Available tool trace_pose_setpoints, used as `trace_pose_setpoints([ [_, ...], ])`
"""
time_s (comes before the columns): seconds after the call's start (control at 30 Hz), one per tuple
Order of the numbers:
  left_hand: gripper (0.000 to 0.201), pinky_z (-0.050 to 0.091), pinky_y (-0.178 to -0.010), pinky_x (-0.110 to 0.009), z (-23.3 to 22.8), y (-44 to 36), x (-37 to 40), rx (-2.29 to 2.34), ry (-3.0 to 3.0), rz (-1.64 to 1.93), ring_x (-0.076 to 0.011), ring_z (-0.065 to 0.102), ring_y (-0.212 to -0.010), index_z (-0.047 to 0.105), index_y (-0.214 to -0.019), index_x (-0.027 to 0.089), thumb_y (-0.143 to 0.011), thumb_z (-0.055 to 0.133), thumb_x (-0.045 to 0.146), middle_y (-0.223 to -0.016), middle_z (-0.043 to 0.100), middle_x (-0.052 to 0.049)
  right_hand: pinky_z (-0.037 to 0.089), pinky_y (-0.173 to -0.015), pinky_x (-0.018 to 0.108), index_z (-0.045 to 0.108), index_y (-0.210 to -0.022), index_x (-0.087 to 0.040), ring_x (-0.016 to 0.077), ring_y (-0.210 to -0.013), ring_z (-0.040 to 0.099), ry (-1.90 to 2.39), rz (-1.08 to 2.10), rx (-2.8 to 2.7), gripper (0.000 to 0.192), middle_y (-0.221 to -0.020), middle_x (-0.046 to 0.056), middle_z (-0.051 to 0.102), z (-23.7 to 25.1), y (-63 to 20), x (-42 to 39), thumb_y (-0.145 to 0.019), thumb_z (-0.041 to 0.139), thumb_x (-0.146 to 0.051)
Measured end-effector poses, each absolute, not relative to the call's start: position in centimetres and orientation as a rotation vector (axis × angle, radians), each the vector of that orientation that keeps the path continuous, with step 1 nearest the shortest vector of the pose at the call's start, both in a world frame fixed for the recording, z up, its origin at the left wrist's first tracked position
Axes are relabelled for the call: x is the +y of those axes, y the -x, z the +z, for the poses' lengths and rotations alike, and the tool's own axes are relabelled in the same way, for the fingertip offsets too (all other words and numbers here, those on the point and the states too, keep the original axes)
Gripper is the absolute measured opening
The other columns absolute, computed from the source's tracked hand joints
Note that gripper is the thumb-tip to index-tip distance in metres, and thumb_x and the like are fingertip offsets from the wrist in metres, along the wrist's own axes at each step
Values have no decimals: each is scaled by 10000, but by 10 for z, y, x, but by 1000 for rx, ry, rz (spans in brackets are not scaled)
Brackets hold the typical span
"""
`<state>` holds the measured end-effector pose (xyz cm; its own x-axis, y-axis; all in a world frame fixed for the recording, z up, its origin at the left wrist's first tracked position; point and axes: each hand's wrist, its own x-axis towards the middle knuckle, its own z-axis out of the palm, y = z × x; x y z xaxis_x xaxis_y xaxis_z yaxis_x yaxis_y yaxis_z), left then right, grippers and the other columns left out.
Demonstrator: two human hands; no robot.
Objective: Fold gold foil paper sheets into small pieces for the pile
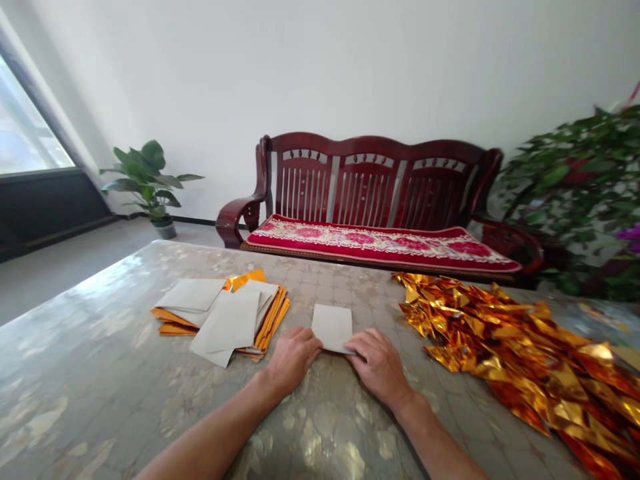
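1. Between my two hands, on the near middle of the table, lies a single paper sheet, pale side up, its near edge under my fingertips.
2. My left hand rests knuckles up at the sheet's near left corner, fingers curled down onto the edge. It presses rather than clasps, so I judge it closed loosely on the paper, though the fingertips themselves are hidden.
3. My right hand lies at the near right corner in the same way, fingers bent over the edge and touching the sheet.
4. I judge the sheet very light and thin, easily creased, and likely to slide on the glossy tabletop. It lies flat and holds its rectangle, so it has some stiffness, but a careless pinch would dent it.
5. Best hold, to my mind, is at the near corners or along the near edge, thumb beneath and fingers on top, with one hand pinning it.
6. Well to the left sits a loose stack of sheets, pale faces up with orange-gold edges showing.
7. On the right spreads a heap of folded gold foil pieces, shiny and crinkled.
8. Beyond the table stands a red wooden bench with a patterned cushion.
9. No brand, label or writing can be read anywhere on the sheet or the piles.
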<state>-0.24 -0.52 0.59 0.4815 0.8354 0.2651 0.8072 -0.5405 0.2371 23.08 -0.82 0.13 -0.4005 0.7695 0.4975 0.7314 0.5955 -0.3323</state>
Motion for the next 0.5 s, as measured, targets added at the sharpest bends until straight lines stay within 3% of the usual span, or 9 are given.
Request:
trace_pose_setpoints([
  [0.2, 302, 404, -772, -265, 7, 2, -3, 1418, -2517, 595, -179, 608, -871, 704, -869, 225, -1013, 463, 336, -862, 673, -16, 429, -780, 308, 715, -868, -240, 191, -865, 585, 1300, 130, -2221, 150, -845, 21, 683, -4, -233, -3, -932, 581, -214],
  [0.37, 238, 408, -774, -254, 0, 3, 0, 1458, -2361, 661, -176, 625, -877, 708, -844, 211, -979, 539, 310, -850, 682, -16, 413, -796, 303, 694, -799, -230, 184, -861, 578, 1322, 168, -2217, 287, -836, 24, 680, 1, -233, -5, -993, 488, -280],
  [0.5, 250, 402, -758, -251, -2, 3, 1, 1470, -2317, 683, -171, 626, -854, 707, -816, 209, -972, 547, 320, -833, 677, -17, 407, -790, 291, 696, -773, -237, 187, -875, 582, 1398, 192, -2157, 260, -840, 17, 686, 0, -232, -5, -968, 530, -275],
])
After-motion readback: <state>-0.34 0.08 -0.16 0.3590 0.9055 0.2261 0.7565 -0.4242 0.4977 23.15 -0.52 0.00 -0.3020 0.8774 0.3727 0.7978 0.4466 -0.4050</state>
